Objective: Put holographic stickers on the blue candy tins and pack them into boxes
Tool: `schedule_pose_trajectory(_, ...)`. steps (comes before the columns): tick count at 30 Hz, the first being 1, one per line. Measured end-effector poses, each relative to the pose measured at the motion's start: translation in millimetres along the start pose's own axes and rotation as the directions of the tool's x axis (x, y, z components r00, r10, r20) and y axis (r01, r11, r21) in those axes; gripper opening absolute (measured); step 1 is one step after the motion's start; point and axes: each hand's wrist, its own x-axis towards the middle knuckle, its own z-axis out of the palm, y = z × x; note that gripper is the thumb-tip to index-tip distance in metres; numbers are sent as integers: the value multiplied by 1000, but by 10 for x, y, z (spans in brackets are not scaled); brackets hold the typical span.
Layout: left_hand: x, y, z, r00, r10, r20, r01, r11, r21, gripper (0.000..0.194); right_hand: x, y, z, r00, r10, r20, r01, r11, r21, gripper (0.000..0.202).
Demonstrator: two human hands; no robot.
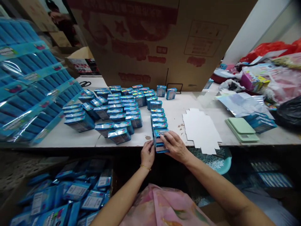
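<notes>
At the table's front edge, a row of small blue packs (160,119) runs away from me. My right hand (176,147) grips the nearest blue packs (161,148) from the right, its fingers curled over their top. Against their left side rests my left hand (148,153), with fingers bent and pressed together at the near corner. Left of the row, many more blue packs (117,116) stand on edge in a dense group. A flat white die-cut card (199,128) lies to the right of my right hand.
A tall cardboard carton (145,47) blocks the back. Trays of blue packs (35,81) are stacked at left, near black scissors (85,83). A green scale (242,129) stands at right. Below are a box of blue packs (77,191) and a teal basin (227,161).
</notes>
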Motion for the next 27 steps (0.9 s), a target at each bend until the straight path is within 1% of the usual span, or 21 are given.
schedule_pose_trajectory(3, -9, 2, -5, 1000, -18, -17, 18, 999, -30, 23, 0, 4, 31, 1000, 11, 21, -11, 1000, 3, 66)
schedule_pose_trajectory(6, -14, 15, -3, 998, -43, -36, 40, 997, -62, 22, 41, 17, 5, 997, 23, 78, -22, 1000, -13, 69)
schedule_pose_trajectory(9, -4, 24, -13, 996, -82, -35, 79, 994, -79, 22, 171, 14, -57, 985, 22, 173, -21, 1000, -9, 73)
schedule_pose_trajectory(12, 18, 27, -49, 996, -90, -28, 88, 994, -58, 24, 345, 2, -72, 978, 66, 198, -59, 998, -37, 73)
schedule_pose_trajectory(14, 30, 31, -82, 998, -62, -15, 62, 998, -27, 21, 441, 18, -30, 976, 100, 191, -90, 994, -59, 72)
schedule_pose_trajectory(16, 36, 37, -115, 999, -38, 16, 39, 999, -9, 20, 506, 70, 37, 966, 130, 224, -123, 991, -46, 72)
schedule_pose_trajectory(18, 44, 44, -142, 998, -53, 41, 54, 999, -8, 20, 542, 145, 94, 951, 162, 263, -164, 986, -16, 74)
schedule_pose_trajectory(20, 76, 50, -159, 994, -102, 49, 103, 994, -23, 21, 561, 216, 107, 945, 175, 278, -188, 982, 19, 77)
schedule_pose_trajectory(22, 159, 57, -168, 986, -163, 36, 165, 984, -67, 24, 581, 255, 76, 936, 164, 310, -194, 979, 66, 80)
schedule_pose_trajectory(24, 301, 79, -172, 977, -211, 42, 215, 965, -152, 31, 617, 240, 27, 926, 165, 340, -213, 971, 107, 79)
schedule_pose_trajectory(25, 389, 100, -172, 970, -236, 56, 242, 949, -203, 35, 641, 209, 8, 926, 186, 329, -236, 965, 118, 77)
schedule_pose_trajectory(27, 579, 171, -159, 952, -290, 97, 305, 907, -290, 41, 692, 122, -7, 936, 233, 264, -278, 950, 145, 73)
